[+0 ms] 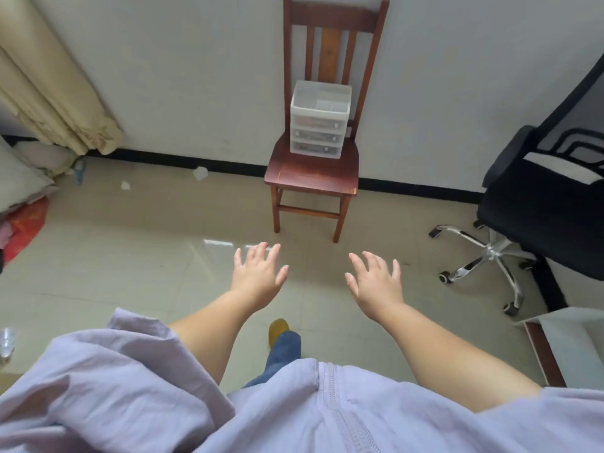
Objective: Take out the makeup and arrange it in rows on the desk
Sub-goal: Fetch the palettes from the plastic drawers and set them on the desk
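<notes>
Left hand and right hand both stretched forward in the air, palms down, fingers spread and straight, released, holding nothing, touching nothing. Gap between them, side by side. Well beyond the fingertips, a wooden chair against the white wall; on its seat a translucent drawer organizer, three drawers closed, open tray on top, contents too blurred to tell. Under the hands, glossy beige tile floor. Right of the right hand, black office chair and a white bench corner. Far left of the left hand, cream curtain.
</notes>
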`<state>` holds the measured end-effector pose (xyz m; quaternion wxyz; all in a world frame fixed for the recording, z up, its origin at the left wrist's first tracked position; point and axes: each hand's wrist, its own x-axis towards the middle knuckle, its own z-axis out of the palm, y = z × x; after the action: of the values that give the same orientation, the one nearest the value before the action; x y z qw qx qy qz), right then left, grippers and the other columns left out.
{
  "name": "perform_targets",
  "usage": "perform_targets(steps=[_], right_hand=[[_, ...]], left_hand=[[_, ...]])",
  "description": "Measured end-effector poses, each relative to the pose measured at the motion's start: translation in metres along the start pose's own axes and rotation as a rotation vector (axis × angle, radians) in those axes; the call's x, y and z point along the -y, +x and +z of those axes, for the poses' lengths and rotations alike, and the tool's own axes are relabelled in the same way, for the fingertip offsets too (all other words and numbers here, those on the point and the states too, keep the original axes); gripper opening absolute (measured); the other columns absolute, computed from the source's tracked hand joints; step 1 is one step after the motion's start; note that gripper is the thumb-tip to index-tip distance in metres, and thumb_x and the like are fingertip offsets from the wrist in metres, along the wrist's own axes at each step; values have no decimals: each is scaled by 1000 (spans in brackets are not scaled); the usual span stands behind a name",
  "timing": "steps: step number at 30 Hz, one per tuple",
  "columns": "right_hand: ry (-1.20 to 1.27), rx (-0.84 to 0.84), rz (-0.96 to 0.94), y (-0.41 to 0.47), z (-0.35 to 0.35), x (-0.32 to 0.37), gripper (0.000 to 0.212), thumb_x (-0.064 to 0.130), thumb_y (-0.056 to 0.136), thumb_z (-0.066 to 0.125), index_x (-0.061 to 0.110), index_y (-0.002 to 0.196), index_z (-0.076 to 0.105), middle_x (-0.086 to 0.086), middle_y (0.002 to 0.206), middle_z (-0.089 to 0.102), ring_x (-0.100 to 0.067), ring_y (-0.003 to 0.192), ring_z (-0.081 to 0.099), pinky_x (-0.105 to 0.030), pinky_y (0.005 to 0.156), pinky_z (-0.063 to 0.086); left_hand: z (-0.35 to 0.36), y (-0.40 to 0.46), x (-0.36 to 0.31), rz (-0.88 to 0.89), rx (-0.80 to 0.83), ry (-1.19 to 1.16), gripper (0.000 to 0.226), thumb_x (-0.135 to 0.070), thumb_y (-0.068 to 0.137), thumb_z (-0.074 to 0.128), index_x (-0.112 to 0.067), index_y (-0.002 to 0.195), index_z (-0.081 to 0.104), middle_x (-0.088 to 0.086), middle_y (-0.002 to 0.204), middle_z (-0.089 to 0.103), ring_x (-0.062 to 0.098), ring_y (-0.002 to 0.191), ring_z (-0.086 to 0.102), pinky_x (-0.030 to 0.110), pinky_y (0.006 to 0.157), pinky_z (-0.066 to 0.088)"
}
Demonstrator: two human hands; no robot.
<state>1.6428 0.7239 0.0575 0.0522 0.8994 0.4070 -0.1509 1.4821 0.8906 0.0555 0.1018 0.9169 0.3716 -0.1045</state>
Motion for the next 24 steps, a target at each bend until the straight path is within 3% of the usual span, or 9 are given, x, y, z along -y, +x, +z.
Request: perform_targets(steps=[7, 12, 17, 24], right_hand=[[78, -45, 62, 156, -72, 11, 51, 43, 101, 21, 27, 149, 17, -3, 156, 20, -19, 143, 15, -49, 116, 3], [80, -3, 69, 246, -87, 11, 51, 43, 101, 22, 28, 149, 17, -3, 155, 20, -18, 143, 16, -49, 116, 4], [95, 2, 39, 358, -99, 1, 50, 43, 101, 23, 28, 149, 18, -2, 155, 21, -19, 143, 18, -47, 116, 6], [201, 94, 22, 500, -129, -26, 48, 39, 101, 27, 23, 146, 26, -4, 149, 32, -25, 133, 33, -39, 102, 33]], left_hand=[[-81, 174, 18, 50, -46, 1, 56, -46, 99, 25, -21, 149, 17, 6, 154, 19, 21, 143, 14, 47, 117, 4], [-100, 268, 18, 115, -10, 53, 56, -46, 99, 25, -23, 148, 16, 5, 155, 19, 20, 143, 14, 47, 117, 4], [-105, 377, 24, 67, 21, 71, 55, -45, 99, 26, -22, 148, 17, 6, 154, 21, 20, 142, 16, 48, 117, 6], [-135, 521, 7, 56, 36, 26, 55, -41, 99, 28, -21, 148, 17, 6, 154, 21, 20, 142, 16, 47, 117, 8]])
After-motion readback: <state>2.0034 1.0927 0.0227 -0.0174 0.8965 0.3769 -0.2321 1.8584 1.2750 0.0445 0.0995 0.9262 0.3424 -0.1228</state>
